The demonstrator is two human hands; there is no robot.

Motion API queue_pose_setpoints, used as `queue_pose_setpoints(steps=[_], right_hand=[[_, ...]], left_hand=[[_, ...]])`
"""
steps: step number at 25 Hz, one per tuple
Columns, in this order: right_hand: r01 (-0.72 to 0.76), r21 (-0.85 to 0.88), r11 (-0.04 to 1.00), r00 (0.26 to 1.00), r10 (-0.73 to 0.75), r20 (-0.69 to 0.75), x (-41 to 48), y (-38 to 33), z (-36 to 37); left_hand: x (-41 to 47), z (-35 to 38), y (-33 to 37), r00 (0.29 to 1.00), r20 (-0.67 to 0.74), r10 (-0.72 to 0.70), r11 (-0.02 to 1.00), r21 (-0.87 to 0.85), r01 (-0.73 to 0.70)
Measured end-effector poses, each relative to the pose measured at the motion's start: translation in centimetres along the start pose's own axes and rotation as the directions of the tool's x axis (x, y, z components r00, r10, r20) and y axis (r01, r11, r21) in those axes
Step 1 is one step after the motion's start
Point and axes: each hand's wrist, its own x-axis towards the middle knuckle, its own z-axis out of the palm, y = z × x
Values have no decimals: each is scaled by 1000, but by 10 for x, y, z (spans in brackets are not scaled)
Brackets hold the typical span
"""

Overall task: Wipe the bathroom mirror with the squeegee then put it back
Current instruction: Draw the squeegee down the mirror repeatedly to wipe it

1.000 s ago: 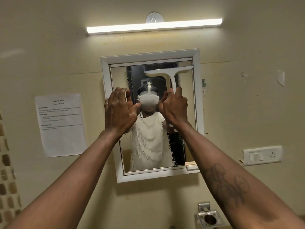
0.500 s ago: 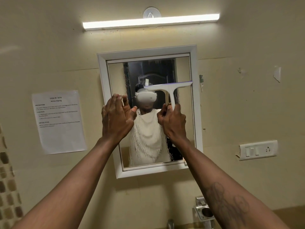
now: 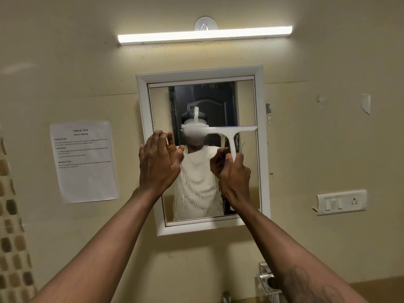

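A white-framed bathroom mirror [image 3: 261, 149] hangs on the beige wall straight ahead. My right hand [image 3: 234, 176] grips the handle of a white squeegee [image 3: 231, 130], whose blade lies level against the right half of the glass at about mid-height. The glass above the blade looks wiped, and wet streaks run over the lower part. My left hand [image 3: 158, 162] is raised in front of the mirror's left edge with fingers spread and nothing in it. Whether it touches the frame I cannot tell.
A tube light [image 3: 204, 37] glows above the mirror. A printed sheet [image 3: 84, 162] is stuck to the wall at left. At right sits a switch and socket plate [image 3: 341, 202]. Below the mirror is a metal holder [image 3: 267, 283]. Brown tiles [image 3: 13, 237] line the left edge.
My right hand has drawn the squeegee down the glass from near the top to mid-height. My left hand stayed raised by the left edge of the mirror.
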Motion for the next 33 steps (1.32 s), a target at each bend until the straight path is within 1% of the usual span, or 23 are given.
queue_pose_setpoints(steps=[3,6,8,11,13,17,19,23,29,33], right_hand=[[104,23,994,994,-103,-31,38,-39,9],[100,63,993,993,-96,-62,72,-72,24],[99,88,991,994,-95,-45,83,-84,35],[100,96,990,995,-98,-23,90,-87,48],[79,64,995,997,-78,-22,90,-86,54],[81,23,996,996,-79,-51,89,-85,63],[76,-5,997,996,-76,-37,92,-87,67],[44,-6,999,999,-44,-4,97,-88,71],[35,-28,999,999,-36,-21,100,-81,80],[15,-31,999,1000,-15,-11,101,-81,81]], left_hand=[[15,-7,0,1000,-31,0,1000,12,1],[24,-12,-2,999,-44,13,1000,20,-12],[28,-15,-6,998,-52,19,999,31,-18],[32,-19,-11,998,-61,11,998,67,-7],[36,-21,-13,998,-62,12,998,69,-8],[44,-25,-15,998,-63,26,998,53,-23],[47,-25,-15,997,-65,33,999,45,-30],[52,-24,-16,997,-66,41,999,27,-40],[57,-24,-21,997,-63,31,999,21,-30],[55,-23,-18,998,-53,29,999,-20,-30]])
